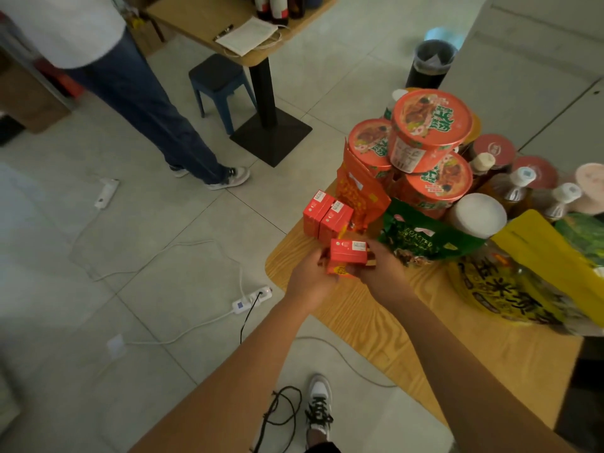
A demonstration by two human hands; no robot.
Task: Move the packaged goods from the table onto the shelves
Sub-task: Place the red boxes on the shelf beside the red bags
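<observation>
A small red carton (pixel 347 253) is held over the near left corner of the wooden table (pixel 366 325). My left hand (pixel 310 282) grips its left side and my right hand (pixel 380 266) grips its right side. Two more red cartons (pixel 327 217) stand upright on the table edge just behind. Further back are an orange pouch (pixel 361 197), stacked orange noodle cups (pixel 425 142), a green snack bag (pixel 421 237), a yellow bag (pixel 510 289) and several bottles (pixel 523 191).
A person in jeans (pixel 140 103) stands on the tiled floor at upper left. A second table (pixel 235 31) with a blue stool (pixel 219 83) is behind. Power strips (pixel 251 299) and cables lie on the floor. A black bin (pixel 431 63) stands at the back.
</observation>
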